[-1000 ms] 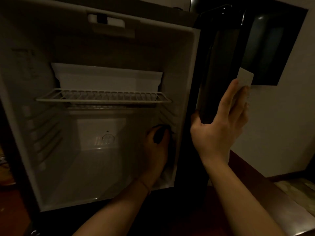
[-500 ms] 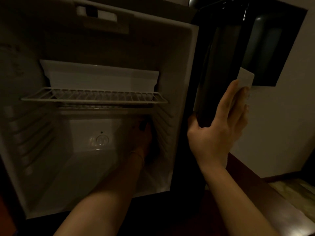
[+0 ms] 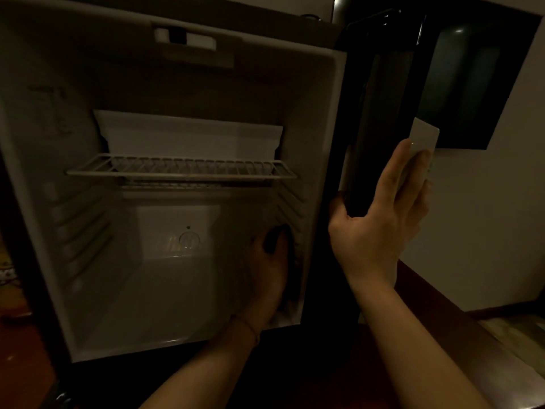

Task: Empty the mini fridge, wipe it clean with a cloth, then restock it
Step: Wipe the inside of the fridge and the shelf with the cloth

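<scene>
The mini fridge stands open, its white inside dim. My left hand is low against the right inner wall and grips a dark cloth, pressing it to the ribbed wall. My right hand holds the edge of the black fridge door, thumb on the inner side and fingers on the outer side. A white wire shelf spans the middle of the fridge, with a white tray above it at the back. The floor of the fridge holds nothing that I can see.
A white card shows past my right fingers on the door's outer side. A dark screen hangs on the wall behind the door. Dark wooden furniture runs under my right arm. Some coloured items sit at the far left edge.
My left hand went deeper and higher along the right wall with the cloth, then came back forward and lower. My right hand has kept its hold on the door.
</scene>
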